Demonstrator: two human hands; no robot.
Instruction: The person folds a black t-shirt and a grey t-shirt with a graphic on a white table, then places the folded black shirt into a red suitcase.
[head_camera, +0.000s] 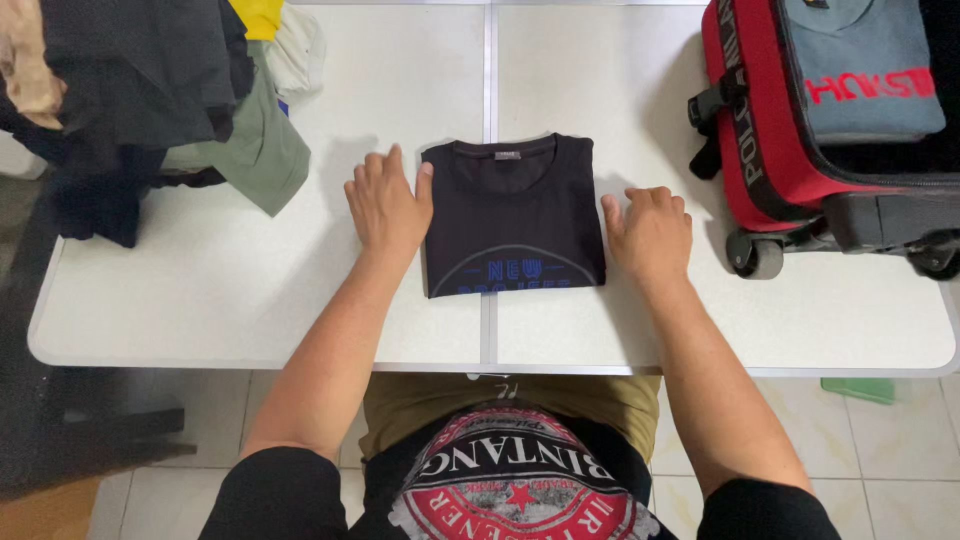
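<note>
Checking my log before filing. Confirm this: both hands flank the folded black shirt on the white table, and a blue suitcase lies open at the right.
One error: the suitcase is red, not blue, as the head view shows. Left hand and right hand do flank the shirt on the table.

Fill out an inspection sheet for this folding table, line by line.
Surface: white table with a centre seam.
Job's things: folded black T-shirt with blue print, lying flat across the seam.
Clutter: heap of dark and green clothes at the far left; open red wheeled suitcase at the right, holding a folded grey-blue shirt.
Grippers: left hand touches the shirt's left edge; right hand flat at its right edge.
Cables: nothing seen.
Surroundings: tiled floor.
</note>
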